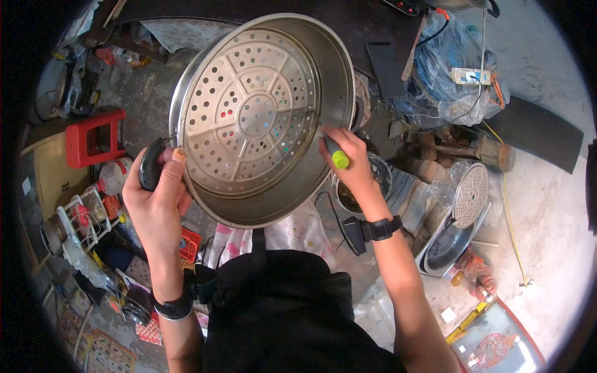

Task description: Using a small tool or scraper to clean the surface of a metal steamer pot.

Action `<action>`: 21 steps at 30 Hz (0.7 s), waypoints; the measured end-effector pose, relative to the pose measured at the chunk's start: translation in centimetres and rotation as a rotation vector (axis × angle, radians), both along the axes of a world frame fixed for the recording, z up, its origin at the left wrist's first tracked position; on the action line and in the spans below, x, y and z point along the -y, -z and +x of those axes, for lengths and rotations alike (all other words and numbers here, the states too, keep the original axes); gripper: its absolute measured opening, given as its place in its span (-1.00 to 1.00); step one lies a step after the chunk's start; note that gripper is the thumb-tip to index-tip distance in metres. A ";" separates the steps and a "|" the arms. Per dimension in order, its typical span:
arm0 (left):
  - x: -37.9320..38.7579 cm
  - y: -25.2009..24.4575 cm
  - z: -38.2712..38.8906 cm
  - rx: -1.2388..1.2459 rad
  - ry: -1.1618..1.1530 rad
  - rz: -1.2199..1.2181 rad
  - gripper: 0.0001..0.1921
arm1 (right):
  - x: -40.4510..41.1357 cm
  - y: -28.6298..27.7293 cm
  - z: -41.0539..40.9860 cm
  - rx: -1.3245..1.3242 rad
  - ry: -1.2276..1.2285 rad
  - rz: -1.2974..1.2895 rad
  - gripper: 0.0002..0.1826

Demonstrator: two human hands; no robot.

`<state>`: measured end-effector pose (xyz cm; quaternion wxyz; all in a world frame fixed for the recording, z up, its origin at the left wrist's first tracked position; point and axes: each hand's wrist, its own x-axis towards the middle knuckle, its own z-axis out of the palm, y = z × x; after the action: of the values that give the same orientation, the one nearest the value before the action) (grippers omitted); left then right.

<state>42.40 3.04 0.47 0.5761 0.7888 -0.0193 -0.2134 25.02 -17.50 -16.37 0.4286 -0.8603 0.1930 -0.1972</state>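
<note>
A round metal steamer pan [256,116] with a perforated base is tilted up before me. My left hand [161,182] grips its black side handle [151,164], the thumb near the rim. In my right hand [347,156] is a tool with a grey and lime-green handle [339,156], its end held against or near the inner wall at the pan's right side. The working end of that tool is hidden, so its kind cannot be told. A second dark handle [358,113] shows at the pan's far right edge.
Below the pan at the right stands a bucket [378,179] with dark contents. A red plastic stool [95,138] and a white rack [86,219] are at the left. A dark tabletop [326,35] lies beyond the pan. Plastic bags [438,60] and a perforated round plate [471,196] are at the right.
</note>
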 end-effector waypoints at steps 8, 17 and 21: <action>0.0 -0.2 0.2 -0.007 0.000 0.003 -0.89 | -0.3 -0.2 -0.1 -0.029 -0.009 0.022 -0.66; 0.8 -0.4 0.0 0.007 -0.052 -0.007 -0.87 | -0.2 -0.6 -0.5 -0.032 -0.022 0.049 -0.68; 0.6 -0.5 -0.2 0.012 -0.044 -0.003 -0.88 | 0.2 -0.5 -0.6 -0.018 -0.016 0.089 -0.70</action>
<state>42.21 2.42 0.96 0.5816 0.7895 -0.0058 -0.1958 24.40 -17.69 -15.83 0.4661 -0.8438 0.1984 -0.1773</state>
